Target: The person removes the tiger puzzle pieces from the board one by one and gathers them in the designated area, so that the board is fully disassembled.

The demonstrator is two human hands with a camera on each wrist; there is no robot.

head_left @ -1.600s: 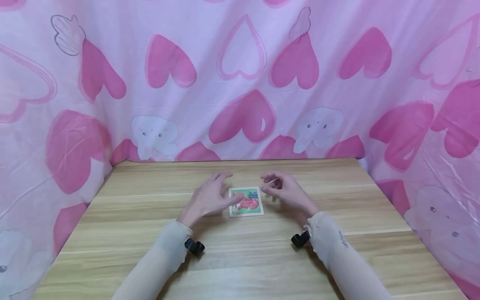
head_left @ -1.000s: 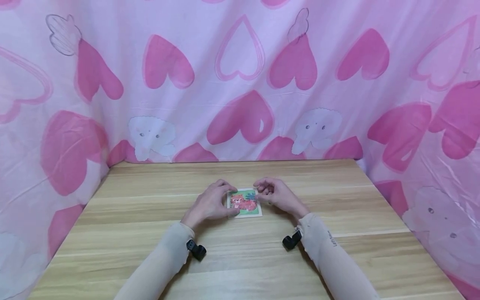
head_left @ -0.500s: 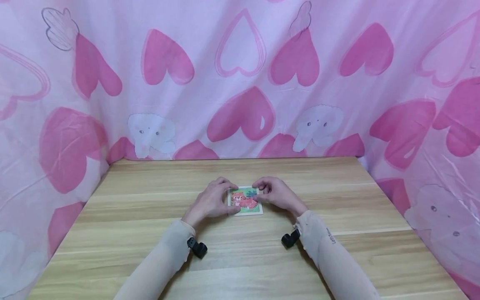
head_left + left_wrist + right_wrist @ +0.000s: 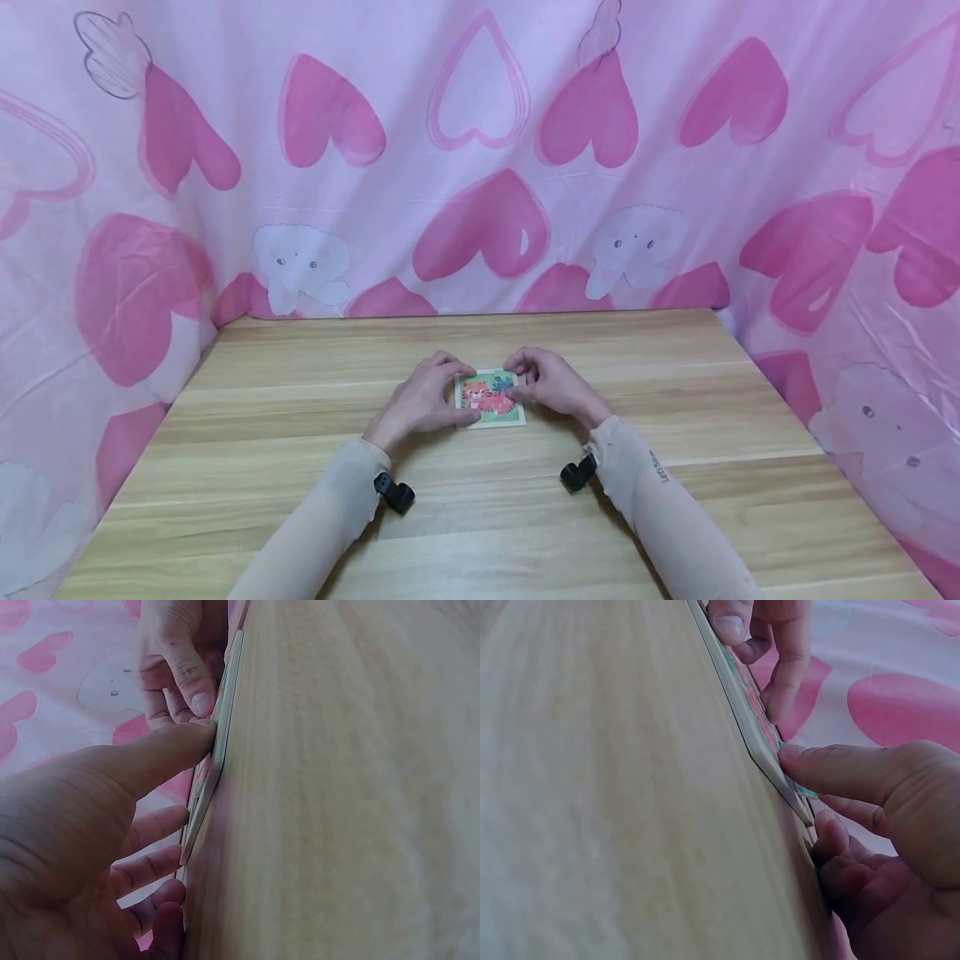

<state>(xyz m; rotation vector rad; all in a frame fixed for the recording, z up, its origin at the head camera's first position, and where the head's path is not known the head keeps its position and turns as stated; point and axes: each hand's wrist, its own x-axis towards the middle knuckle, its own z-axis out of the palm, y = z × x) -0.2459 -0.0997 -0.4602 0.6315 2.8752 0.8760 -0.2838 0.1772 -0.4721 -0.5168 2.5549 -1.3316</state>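
Note:
A small square tiger jigsaw puzzle (image 4: pixel 491 406) with a pale border lies flat on the wooden table, between both hands. My left hand (image 4: pixel 422 396) holds its left side, thumb on the near edge and fingers at the far edge. In the left wrist view the left thumb (image 4: pixel 176 750) presses on the board's face. My right hand (image 4: pixel 553 385) pinches a puzzle piece with a blue plant (image 4: pixel 502 382) at the upper right corner. In the right wrist view, a green edge of that puzzle piece (image 4: pixel 807 792) shows raised beneath the right thumb (image 4: pixel 832 769).
The wood-grain table (image 4: pixel 480 517) spreads around the puzzle. A pink heart-patterned curtain (image 4: pixel 480 108) encloses the back and both sides. Small black cameras, a left one (image 4: pixel 394 493) and a right one (image 4: pixel 577 474), sit at the wrists.
Both hands have come in to the puzzle from beside it. The left hand has taken hold of its left side; the right has gripped the plant piece, which now sits slightly shifted.

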